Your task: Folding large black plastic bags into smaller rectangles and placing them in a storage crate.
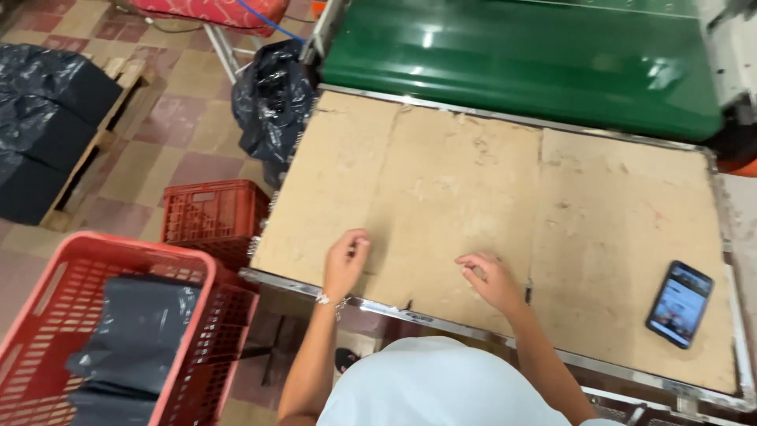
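My left hand [345, 259] rests on the worn cardboard top of a metal-edged table [473, 181], near its front edge, fingers loosely curled and holding nothing. My right hand [489, 280] lies on the same board a little to the right, fingers bent inward, nothing visible in it. A bracelet sits on my left wrist. Both hands touch the bare board.
A smartphone [680, 304] with a lit screen lies at the table's right. A green conveyor belt [520, 55] runs behind the table. A red crate [102, 331] holding dark plastic bags stands at the lower left, a smaller red crate [213, 213] beyond it, and black bags [272, 99] on the floor.
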